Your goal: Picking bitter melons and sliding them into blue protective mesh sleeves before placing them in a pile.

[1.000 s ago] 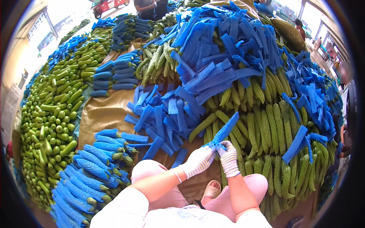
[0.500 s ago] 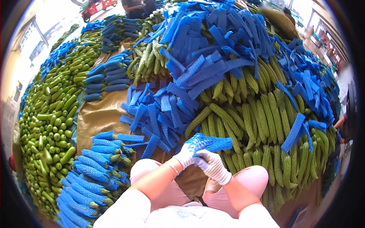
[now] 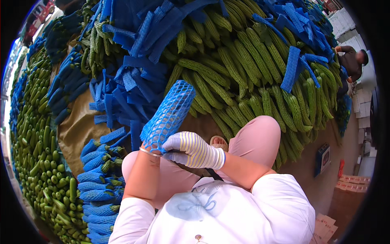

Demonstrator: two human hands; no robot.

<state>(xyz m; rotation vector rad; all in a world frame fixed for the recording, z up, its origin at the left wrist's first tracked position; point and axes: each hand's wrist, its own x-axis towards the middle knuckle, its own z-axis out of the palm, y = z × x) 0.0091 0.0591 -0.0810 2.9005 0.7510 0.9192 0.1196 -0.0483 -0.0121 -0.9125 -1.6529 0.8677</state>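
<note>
A blue foam net sleeve is drawn over my left hand down to the wrist, beside a bracelet. Its mesh covers the fingers, so their pose is hidden. My right hand, in a striped knit glove, pinches the sleeve's lower edge at my left wrist. Beyond the sleeve lie long, ridged green gourds in stacked rows. To the left, a column of gourds in blue net sleeves lies by my knee. Loose flat blue sleeves are heaped ahead of my left hand.
Smaller green gourds form a big pile at far left, beside a brown sheet. A boxy blue-and-white object rests on the floor at right. Another person is at the far right, near white boxes.
The sleeve now reaches over my left hand to the wrist and stands stretched up and away; before, it pointed right. My right hand has moved to its lower edge. The head view has shifted.
</note>
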